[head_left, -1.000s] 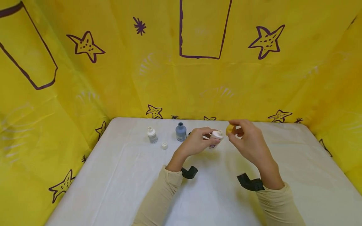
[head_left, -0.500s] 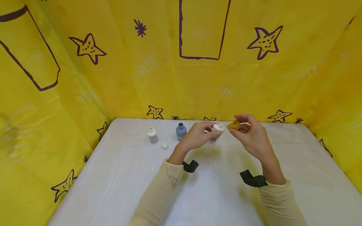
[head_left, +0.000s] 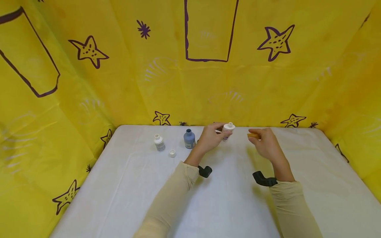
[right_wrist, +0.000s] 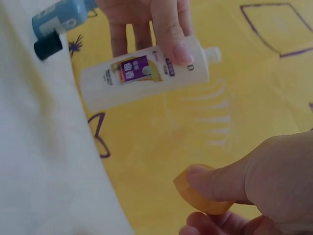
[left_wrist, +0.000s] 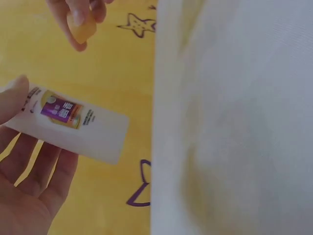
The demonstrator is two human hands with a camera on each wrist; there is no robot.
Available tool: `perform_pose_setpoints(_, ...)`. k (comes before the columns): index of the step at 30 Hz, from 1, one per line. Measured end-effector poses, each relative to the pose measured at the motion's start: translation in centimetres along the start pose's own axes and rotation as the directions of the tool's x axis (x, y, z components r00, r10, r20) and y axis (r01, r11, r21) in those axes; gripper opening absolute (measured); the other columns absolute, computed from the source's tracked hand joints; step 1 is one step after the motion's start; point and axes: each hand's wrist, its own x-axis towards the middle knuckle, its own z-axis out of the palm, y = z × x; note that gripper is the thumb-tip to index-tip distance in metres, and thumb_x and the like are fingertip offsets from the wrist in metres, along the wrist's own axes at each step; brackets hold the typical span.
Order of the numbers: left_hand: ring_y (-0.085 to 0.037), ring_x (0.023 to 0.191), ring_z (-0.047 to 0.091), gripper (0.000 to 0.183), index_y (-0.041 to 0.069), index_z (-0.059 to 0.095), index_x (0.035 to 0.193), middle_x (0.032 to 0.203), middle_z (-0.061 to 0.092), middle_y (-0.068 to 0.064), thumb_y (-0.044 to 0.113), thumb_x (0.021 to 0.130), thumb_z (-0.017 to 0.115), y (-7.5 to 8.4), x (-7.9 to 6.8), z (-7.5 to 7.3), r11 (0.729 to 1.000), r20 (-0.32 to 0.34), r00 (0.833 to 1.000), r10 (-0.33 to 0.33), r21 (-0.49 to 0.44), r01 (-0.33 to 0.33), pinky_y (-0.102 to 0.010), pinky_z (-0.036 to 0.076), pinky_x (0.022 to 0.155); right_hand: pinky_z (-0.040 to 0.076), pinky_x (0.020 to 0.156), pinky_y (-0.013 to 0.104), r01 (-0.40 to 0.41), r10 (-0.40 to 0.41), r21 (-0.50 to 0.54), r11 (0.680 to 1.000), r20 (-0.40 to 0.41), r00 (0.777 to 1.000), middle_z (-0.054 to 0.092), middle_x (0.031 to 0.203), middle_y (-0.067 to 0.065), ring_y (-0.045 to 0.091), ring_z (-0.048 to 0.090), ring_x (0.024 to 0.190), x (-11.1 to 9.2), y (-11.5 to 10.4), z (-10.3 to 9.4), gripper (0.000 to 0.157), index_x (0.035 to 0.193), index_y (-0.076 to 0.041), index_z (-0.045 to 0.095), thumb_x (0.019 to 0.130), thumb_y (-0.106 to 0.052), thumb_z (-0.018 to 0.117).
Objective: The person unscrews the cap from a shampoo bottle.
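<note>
My left hand (head_left: pixel 210 137) grips a white bottle (right_wrist: pixel 142 76) with a purple and gold label, its narrow neck uncapped. In the head view the bottle is upright, held above the table toward the back. To its right, my right hand (head_left: pixel 267 144) pinches a small orange-yellow cap (right_wrist: pixel 203 191) between thumb and fingers, apart from the bottle. The left wrist view shows the label side of the bottle and the cap (left_wrist: pixel 82 27) beyond it. Left of my left hand stands an uncapped blue bottle (head_left: pixel 189 139).
A small white bottle (head_left: pixel 159 143), also uncapped, stands farther left on the white-covered table (head_left: pixel 125 185). A white cap (head_left: pixel 172 153) lies near it. Beside the blue bottle is a black cap (right_wrist: pixel 48 46). Yellow printed cloth (head_left: pixel 166 82) walls in the back and sides.
My left hand has raised the white bottle toward the back and turned it more upright. My right hand, with the orange-yellow cap, has drawn away to the right.
</note>
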Motion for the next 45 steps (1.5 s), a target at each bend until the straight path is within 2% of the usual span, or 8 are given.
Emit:
perform_pose_setpoints(4,-0.021,0.105,0.071,0.042,0.012,0.070,0.130,0.116,0.074,-0.006,0.029,0.093,0.077,-0.8,0.8,1.3,1.000,-0.043,0.999,0.010,0.016,-0.009,-0.023,0.060,0.079,0.059,0.079,0.040,-0.061,0.061,0.000,0.998,0.038,0.997,0.064,0.127,0.034,0.042,0.066,0.105,0.7,1.8,0.3,0.042,0.140,0.010,0.054,0.104,-0.011,0.058)
perform_pose_setpoints(10,-0.022,0.105,0.071,0.040,0.011,0.070,0.130,0.119,0.074,-0.008,0.026,0.093,0.076,-1.3,1.8,2.7,0.999,-0.101,0.995,-0.014,0.032,0.017,-0.024,0.060,0.082,0.055,0.089,0.044,-0.111,0.108,0.036,0.993,0.064,0.992,0.062,0.127,0.034,0.042,0.062,0.111,1.3,3.0,0.9,0.038,0.135,0.011,0.056,0.104,-0.011,0.057)
perform_pose_setpoints(15,-0.022,0.103,0.070,0.041,0.008,0.070,0.130,0.119,0.074,-0.010,0.024,0.093,0.077,-1.6,2.5,3.8,0.999,-0.137,0.990,-0.037,0.010,0.038,-0.024,0.059,0.081,0.052,0.097,0.052,-0.129,0.127,0.045,0.991,0.048,0.991,0.058,0.131,0.033,0.044,0.057,0.115,1.7,3.6,1.2,0.038,0.134,0.008,0.057,0.100,-0.009,0.061)
perform_pose_setpoints(19,-0.021,0.104,0.068,0.042,0.010,0.069,0.132,0.120,0.073,-0.008,0.025,0.093,0.076,-1.8,2.6,4.4,0.996,-0.131,0.988,-0.086,-0.007,0.086,-0.025,0.059,0.081,0.049,0.099,0.055,-0.159,0.158,0.028,0.987,0.037,0.987,0.057,0.129,0.033,0.044,0.054,0.115,1.9,4.3,1.4,0.039,0.132,0.006,0.059,0.098,-0.013,0.064)
perform_pose_setpoints(22,-0.020,0.105,0.068,0.042,0.012,0.069,0.133,0.120,0.073,-0.007,0.025,0.094,0.076,-1.9,2.5,4.7,0.993,-0.118,0.986,-0.116,-0.009,0.116,-0.027,0.059,0.083,0.050,0.093,0.050,-0.205,0.204,0.005,0.979,0.062,0.977,0.057,0.124,0.031,0.042,0.055,0.108,2.1,4.9,1.6,0.041,0.131,0.005,0.058,0.097,-0.016,0.067)
perform_pose_setpoints(27,-0.020,0.105,0.068,0.042,0.012,0.068,0.133,0.120,0.073,-0.006,0.025,0.093,0.076,-1.9,2.5,5.0,0.991,-0.108,0.985,-0.135,-0.015,0.134,-0.030,0.060,0.087,0.049,0.086,0.042,-0.266,0.269,-0.036,0.963,0.110,0.957,0.057,0.118,0.028,0.038,0.055,0.101,2.3,5.9,2.0,0.047,0.129,0.005,0.055,0.093,-0.020,0.070)
perform_pose_setpoints(39,-0.021,0.106,0.067,0.040,0.010,0.068,0.129,0.118,0.071,-0.008,0.025,0.093,0.077,-1.9,2.5,5.5,0.987,-0.075,0.984,-0.159,-0.012,0.159,-0.029,0.058,0.087,0.049,0.089,0.048,-0.337,0.347,-0.087,0.938,0.173,0.922,0.057,0.121,0.030,0.040,0.057,0.104,2.1,7.2,2.5,0.054,0.128,0.007,0.052,0.091,-0.027,0.074)
perform_pose_setpoints(45,-0.021,0.105,0.068,0.039,0.009,0.069,0.127,0.115,0.073,-0.009,0.023,0.092,0.078,-2.1,2.4,6.1,0.987,-0.095,0.983,-0.160,-0.008,0.160,-0.029,0.058,0.087,0.049,0.089,0.048,-0.364,0.373,-0.080,0.928,0.176,0.911,0.057,0.122,0.032,0.040,0.057,0.104,1.7,7.2,2.5,0.057,0.129,0.007,0.050,0.091,-0.027,0.075)
